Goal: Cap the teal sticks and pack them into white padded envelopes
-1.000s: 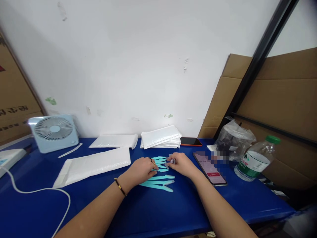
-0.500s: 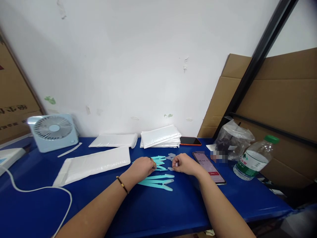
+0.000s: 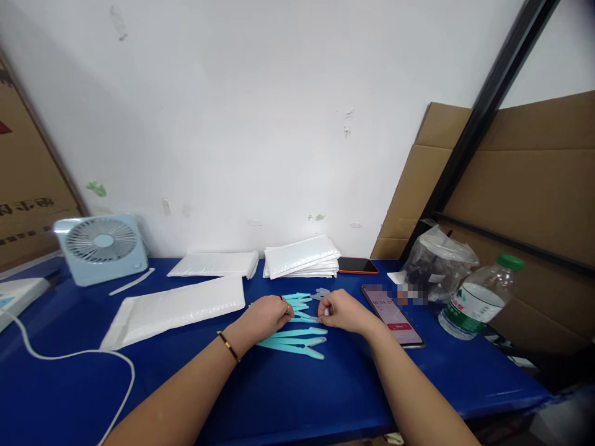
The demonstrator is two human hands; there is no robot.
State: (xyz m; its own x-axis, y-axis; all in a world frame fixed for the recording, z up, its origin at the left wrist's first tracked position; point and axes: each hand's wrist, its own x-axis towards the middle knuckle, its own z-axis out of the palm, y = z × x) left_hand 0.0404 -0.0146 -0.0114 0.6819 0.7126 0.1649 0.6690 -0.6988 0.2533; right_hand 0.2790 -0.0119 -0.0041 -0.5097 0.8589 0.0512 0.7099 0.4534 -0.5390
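Toward the far left corner of the surface [image 3: 297, 396] I see a fan [image 3: 104, 241], with a cable [image 3: 134, 373] curving nearer me. A dark phone [image 3: 357, 266] lies by the far edge, below the wall [image 3: 260, 111]. Toward the right edge I have a bottle [image 3: 478, 300] just beside a clear bag [image 3: 439, 259], cardboard [image 3: 530, 186] behind.

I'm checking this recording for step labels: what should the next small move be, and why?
Probably the right hand should press lightly toward the left hand: it is at the tip of a turquoise strip, and the left hand lies over that group of strips, which may steady them.
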